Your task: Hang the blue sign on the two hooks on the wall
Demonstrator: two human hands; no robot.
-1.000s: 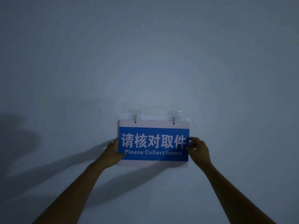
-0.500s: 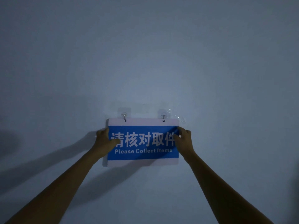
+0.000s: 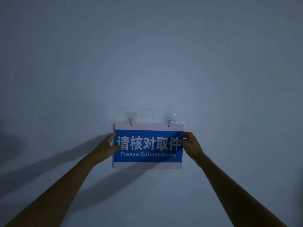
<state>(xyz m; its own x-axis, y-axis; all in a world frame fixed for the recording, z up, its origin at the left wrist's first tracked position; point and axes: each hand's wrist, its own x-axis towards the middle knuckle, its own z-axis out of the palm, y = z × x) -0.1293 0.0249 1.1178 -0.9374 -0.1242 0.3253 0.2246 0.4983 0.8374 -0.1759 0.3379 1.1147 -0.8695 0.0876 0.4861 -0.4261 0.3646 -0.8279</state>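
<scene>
Low on the dim wall [image 3: 147, 63], just below centre, the blue sign [image 3: 148, 159] hangs level between both hands, its two top holes on the left hook [image 3: 130, 120] and the right hook [image 3: 168, 121]. At the sign's 9 o'clock edge, the left hand [image 3: 107, 147] has its grip closed on the sign, thumb over the front face, fingers behind the edge. At the 3 o'clock edge, slightly higher, the right hand [image 3: 191, 145] pinches the sign likewise, thumb lying across the last white character. Both forearms reach up from 7 and 5 o'clock.
</scene>
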